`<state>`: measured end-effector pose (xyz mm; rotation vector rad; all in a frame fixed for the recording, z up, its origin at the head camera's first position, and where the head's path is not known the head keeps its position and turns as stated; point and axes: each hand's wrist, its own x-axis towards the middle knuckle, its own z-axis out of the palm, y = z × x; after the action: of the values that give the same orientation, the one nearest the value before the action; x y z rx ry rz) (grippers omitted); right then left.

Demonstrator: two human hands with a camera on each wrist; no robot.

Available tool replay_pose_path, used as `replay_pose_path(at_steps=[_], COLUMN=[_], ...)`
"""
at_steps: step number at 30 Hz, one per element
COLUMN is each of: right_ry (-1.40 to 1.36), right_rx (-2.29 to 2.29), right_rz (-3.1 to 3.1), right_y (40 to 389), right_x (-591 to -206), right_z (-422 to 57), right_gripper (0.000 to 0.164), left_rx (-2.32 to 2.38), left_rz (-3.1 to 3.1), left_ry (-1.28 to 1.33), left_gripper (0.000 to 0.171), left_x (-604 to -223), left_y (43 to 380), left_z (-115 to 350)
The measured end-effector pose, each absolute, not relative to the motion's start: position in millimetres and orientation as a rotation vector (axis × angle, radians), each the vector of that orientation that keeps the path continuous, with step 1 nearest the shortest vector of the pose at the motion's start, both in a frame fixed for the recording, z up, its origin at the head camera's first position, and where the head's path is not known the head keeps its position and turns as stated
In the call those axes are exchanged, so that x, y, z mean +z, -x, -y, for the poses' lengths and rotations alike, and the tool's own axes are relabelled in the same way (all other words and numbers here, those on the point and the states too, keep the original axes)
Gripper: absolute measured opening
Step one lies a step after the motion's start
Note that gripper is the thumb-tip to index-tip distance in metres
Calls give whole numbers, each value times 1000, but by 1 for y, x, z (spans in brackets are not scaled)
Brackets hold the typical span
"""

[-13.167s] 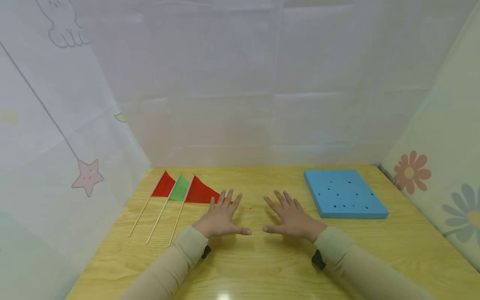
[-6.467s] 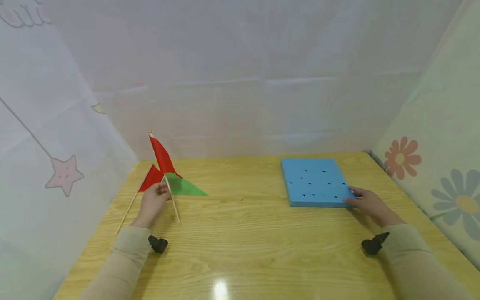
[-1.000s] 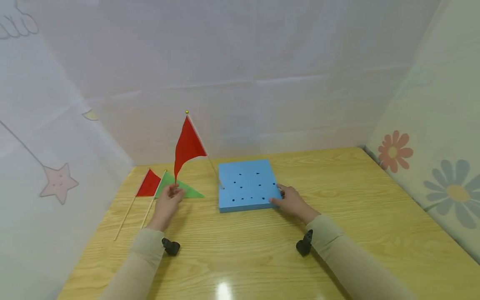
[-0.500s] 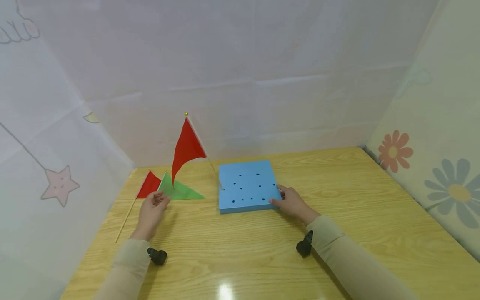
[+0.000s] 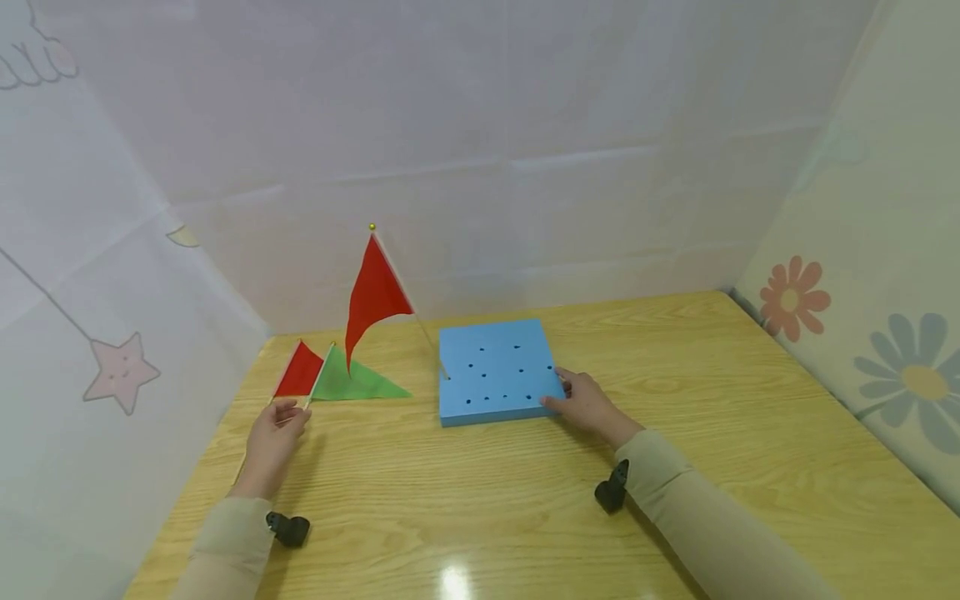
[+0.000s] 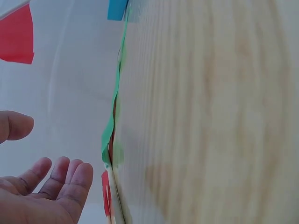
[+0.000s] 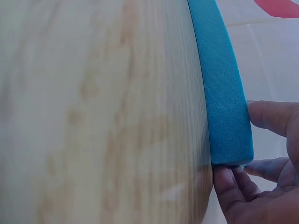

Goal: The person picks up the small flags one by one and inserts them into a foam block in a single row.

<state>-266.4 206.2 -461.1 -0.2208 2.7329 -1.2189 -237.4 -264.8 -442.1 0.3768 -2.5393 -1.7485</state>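
Note:
My right hand [image 5: 588,408] grips the right edge of a blue foam board [image 5: 495,354] dotted with holes. In the right wrist view its thumb [image 7: 271,116] lies on the top face and the fingers are at the side. A red pennant flag [image 5: 377,283] stands in a hole near the board's left edge, its stick leaning left. My left hand [image 5: 272,446], thumb and fingers apart with nothing between them, hovers over the sticks of a green flag [image 5: 358,383] and a second red flag [image 5: 300,371], both lying flat at the left.
The wooden table [image 5: 450,500] carries everything and meets a pale cloth backdrop [image 5: 480,167] at the back. Printed cloth walls stand at both sides. The standing flag's hanging tip overlaps the green flag in the head view.
Since the earliest frame the board has come left and one red flag has been stuck into it. Over the last second my left hand left that flag's tip and moved left and nearer.

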Motion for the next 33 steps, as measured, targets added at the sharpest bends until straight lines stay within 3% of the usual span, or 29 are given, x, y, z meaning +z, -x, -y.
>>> replay_pose_path(at_steps=[33], right_ry=[237], right_rx=[-1185], right_rz=[-2717], right_y=[268], right_x=[-459], right_z=[-208], right_gripper=[74], left_rx=[-1741], left_rz=[2713], left_ry=[-433], left_gripper=[56], left_x=[-443], left_y=[216], left_z=[305])
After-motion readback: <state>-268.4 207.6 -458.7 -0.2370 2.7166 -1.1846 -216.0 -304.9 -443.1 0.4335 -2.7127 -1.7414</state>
